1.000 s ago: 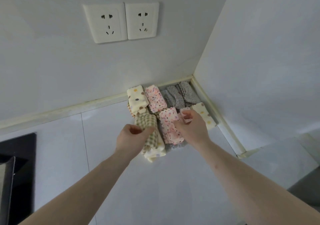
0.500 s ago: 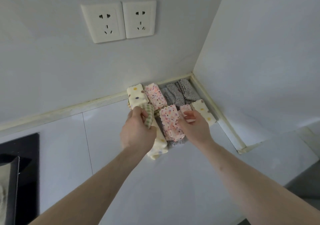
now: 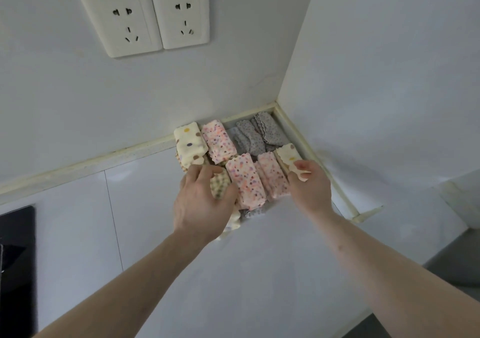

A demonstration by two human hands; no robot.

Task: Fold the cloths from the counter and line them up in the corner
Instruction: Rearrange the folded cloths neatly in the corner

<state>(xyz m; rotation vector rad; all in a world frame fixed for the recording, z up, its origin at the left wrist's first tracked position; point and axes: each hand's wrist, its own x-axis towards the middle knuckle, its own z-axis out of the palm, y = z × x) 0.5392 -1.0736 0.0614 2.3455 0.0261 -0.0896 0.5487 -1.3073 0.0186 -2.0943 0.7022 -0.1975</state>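
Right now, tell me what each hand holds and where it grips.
The left hand grips the checked folded cloth over its top and near end. The right hand pinches the near end of the cream dotted cloth by the side wall.

Two white wall sockets (image 3: 148, 19) sit side by side on the grey back wall (image 3: 65, 98). Cream sealing strip (image 3: 85, 165) runs along the wall base into the corner. Black hob (image 3: 15, 259) at left edge, set in the white desk (image 3: 259, 272).
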